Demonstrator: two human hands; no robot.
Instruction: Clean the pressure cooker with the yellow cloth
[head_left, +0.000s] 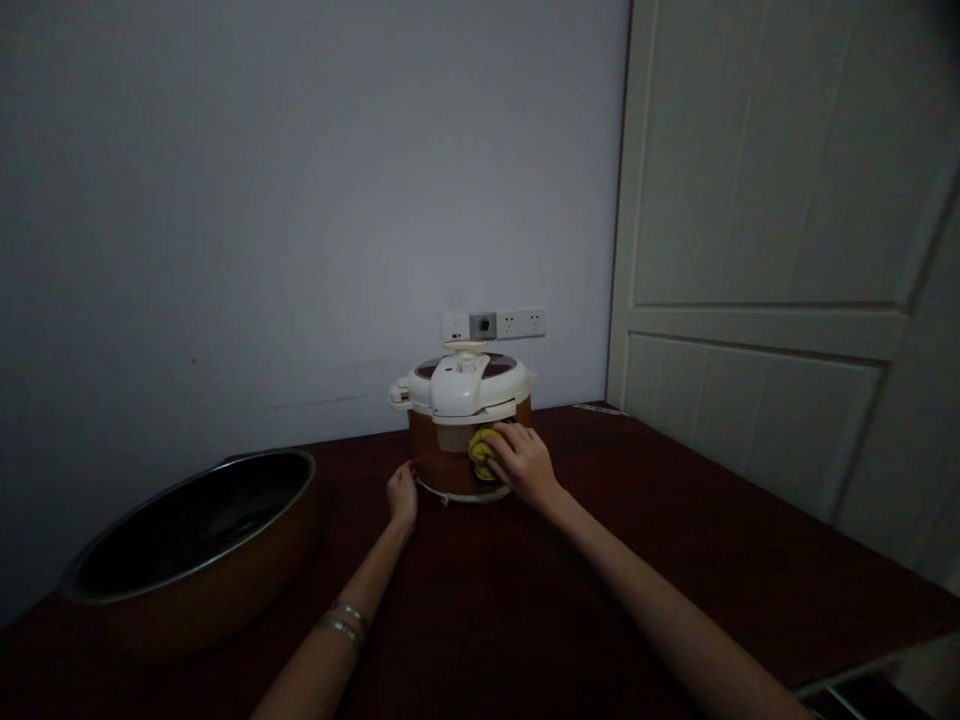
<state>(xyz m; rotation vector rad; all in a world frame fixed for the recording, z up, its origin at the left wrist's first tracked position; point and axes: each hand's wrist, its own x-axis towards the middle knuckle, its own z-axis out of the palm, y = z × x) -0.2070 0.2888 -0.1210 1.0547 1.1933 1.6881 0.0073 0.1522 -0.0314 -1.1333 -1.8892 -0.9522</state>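
A rice-cooker-like electric pressure cooker (435, 455), with a white lid and a brown-orange body, stands upright on the dark red tabletop by the wall. My right hand (527, 465) is closed on a crumpled yellow cloth (484, 453) and presses it against the cooker's front, right of a pale panel. Low on the cooker's left side, my left hand (403, 495) holds the bottom edge with curled fingers; the fingertips are partly hidden. Two bracelets circle my left wrist.
A large, deep pan (225, 575) with a dark inside and brown outside sits at the left. Wall sockets (517, 323) are behind the cooker. A pale panelled door (757, 250) borders the table's right side. The table's corner is at the lower right.
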